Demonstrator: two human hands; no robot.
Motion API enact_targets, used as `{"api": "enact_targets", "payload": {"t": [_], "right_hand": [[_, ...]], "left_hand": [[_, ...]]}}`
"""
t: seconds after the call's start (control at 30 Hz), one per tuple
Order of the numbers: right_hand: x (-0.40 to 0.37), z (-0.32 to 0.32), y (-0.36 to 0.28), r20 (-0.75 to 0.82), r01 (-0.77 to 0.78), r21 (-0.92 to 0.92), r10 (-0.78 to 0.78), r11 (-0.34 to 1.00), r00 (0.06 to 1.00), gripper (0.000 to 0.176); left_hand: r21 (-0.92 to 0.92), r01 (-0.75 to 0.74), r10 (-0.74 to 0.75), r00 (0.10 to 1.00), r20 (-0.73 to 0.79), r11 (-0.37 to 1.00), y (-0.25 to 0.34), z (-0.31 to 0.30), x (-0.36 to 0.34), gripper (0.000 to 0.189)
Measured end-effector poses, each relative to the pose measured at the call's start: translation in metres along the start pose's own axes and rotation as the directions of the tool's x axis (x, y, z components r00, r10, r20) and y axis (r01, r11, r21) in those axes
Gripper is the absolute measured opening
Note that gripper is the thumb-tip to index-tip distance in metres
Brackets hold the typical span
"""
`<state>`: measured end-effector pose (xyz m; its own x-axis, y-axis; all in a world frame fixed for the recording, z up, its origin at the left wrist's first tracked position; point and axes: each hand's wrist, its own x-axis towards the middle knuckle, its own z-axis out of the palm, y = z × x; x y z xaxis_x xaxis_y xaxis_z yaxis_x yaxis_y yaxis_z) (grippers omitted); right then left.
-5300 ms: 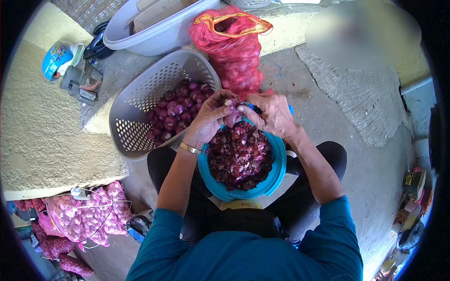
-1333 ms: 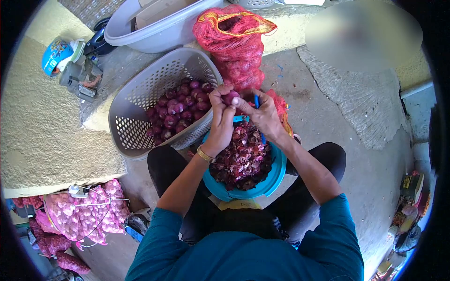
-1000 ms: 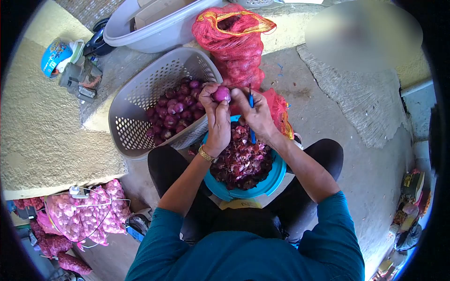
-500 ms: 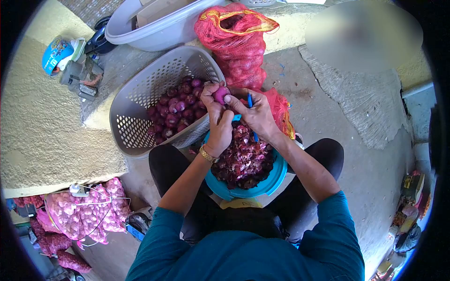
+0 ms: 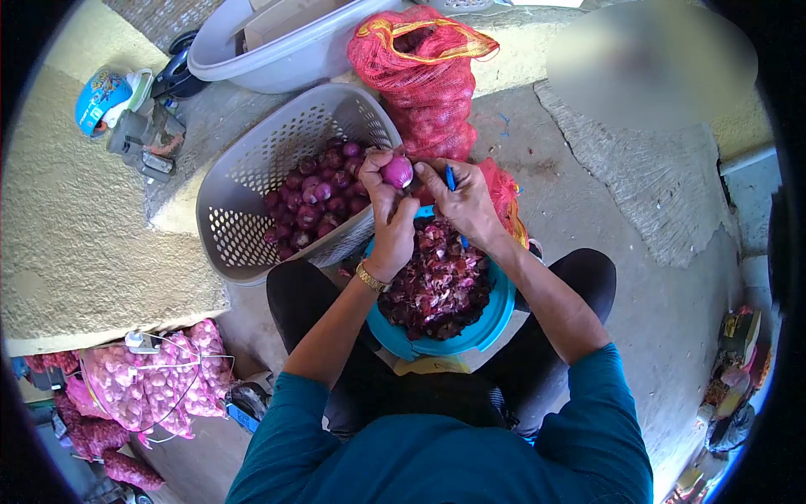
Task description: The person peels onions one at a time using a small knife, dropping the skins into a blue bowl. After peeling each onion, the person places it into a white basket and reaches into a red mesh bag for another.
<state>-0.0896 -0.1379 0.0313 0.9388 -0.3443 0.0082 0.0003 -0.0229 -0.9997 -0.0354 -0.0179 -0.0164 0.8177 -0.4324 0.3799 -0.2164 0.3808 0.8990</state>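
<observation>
A purple-red onion [image 5: 397,172] with a pale cut end is pinched in the fingers of my left hand [image 5: 388,197], above the edge of the basket. My right hand [image 5: 466,202] is closed around a slim blue-handled tool [image 5: 451,178]; its working end cannot be made out. The right thumb is just beside the onion, with a small gap between them. Under both hands, a turquoise tub [image 5: 501,315] is heaped with onion skins [image 5: 437,281]. To the left, a grey perforated basket [image 5: 243,181] holds many red onions [image 5: 315,193].
A red mesh sack [image 5: 428,101] of onions stands behind the basket, with another red mesh bag [image 5: 501,197] by the right hand. A grey tub [image 5: 277,63] sits at the back. Pink net bags [image 5: 159,378] of bulbs lie at lower left. My knees flank the turquoise tub.
My right hand has drawn slightly away to the right from the onion, tool still in it. The onion is turned so its pale end shows. The left hand has barely moved.
</observation>
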Motion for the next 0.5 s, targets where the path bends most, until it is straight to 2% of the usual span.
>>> {"api": "enact_targets", "payload": {"t": [0.07,0.1,0.17,0.2,0.27,0.3,0.37,0.4,0.47,0.5], "right_hand": [[0.002,0.001,0.007,-0.052,0.038,-0.021,-0.039,0.999,0.998,0.023],[0.003,0.003,0.011,-0.052,0.039,-0.021,-0.04,0.999,0.998,0.023],[0.005,0.009,0.018,-0.156,0.234,0.049,-0.224,0.971,0.962,0.022],[0.004,0.01,0.014,-0.157,0.235,0.049,-0.225,0.971,0.962,0.022],[-0.002,0.01,0.003,-0.089,0.02,0.183,-0.004,0.983,0.996,0.018],[-0.002,0.01,0.005,-0.088,0.02,0.184,-0.004,0.983,0.996,0.018],[-0.001,0.011,0.01,-0.127,0.034,0.313,0.007,0.949,0.992,0.014],[-0.002,0.011,0.006,-0.127,0.035,0.314,0.005,0.949,0.992,0.014],[-0.006,0.012,-0.002,-0.136,-0.113,0.417,0.185,0.902,0.973,0.012],[-0.005,0.013,0.001,-0.138,-0.112,0.418,0.185,0.902,0.973,0.012]], "left_hand": [[-0.139,0.072,-0.074,0.997,-0.01,0.988,0.003,0.0,0.002,0.066],[-0.139,0.071,-0.073,0.997,-0.01,0.988,0.003,0.002,0.002,0.066],[-0.182,0.032,-0.043,0.997,-0.057,0.983,0.004,0.006,0.004,0.066],[-0.182,0.031,-0.042,0.998,-0.056,0.983,0.001,0.004,0.004,0.066],[0.072,-0.094,0.095,0.995,-0.004,0.993,-0.004,-0.001,0.005,0.06],[0.073,-0.095,0.095,0.995,-0.004,0.993,-0.002,-0.001,0.006,0.06],[0.373,-0.246,0.226,0.969,0.096,0.895,0.002,-0.002,0.009,0.058],[0.373,-0.247,0.227,0.969,0.097,0.894,0.005,0.0,0.009,0.058],[0.361,-0.253,0.224,0.967,0.121,0.897,0.012,0.004,0.009,0.056],[0.36,-0.254,0.224,0.967,0.123,0.898,0.012,0.005,0.008,0.056]]}}
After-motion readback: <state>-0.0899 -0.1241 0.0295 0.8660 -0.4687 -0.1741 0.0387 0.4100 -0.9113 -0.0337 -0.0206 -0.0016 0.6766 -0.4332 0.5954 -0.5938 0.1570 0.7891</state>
